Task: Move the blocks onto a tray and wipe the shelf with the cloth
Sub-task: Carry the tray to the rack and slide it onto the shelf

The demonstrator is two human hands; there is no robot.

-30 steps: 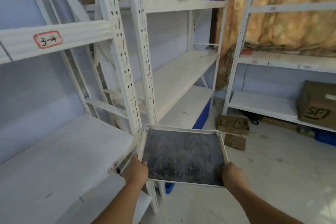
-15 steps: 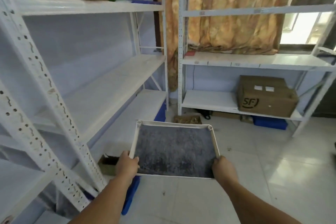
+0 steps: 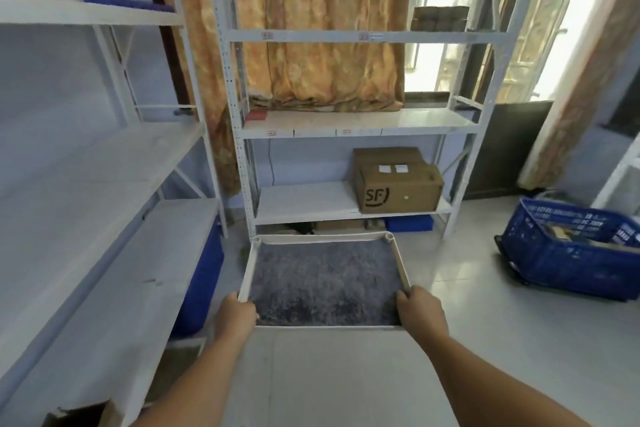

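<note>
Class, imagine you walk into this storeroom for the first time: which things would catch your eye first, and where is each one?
First, the tray with its white rim and dark grey fuzzy lining, held level at centre by the left hand and right hand at its near corners. Behind it, a cardboard box marked SF sits on the low shelf of the white rack, with an orange curtain hanging above. A blue crate stands on the floor at right.

Crate (image 3: pixel 568 250) contents blurred (perhaps books).
</note>
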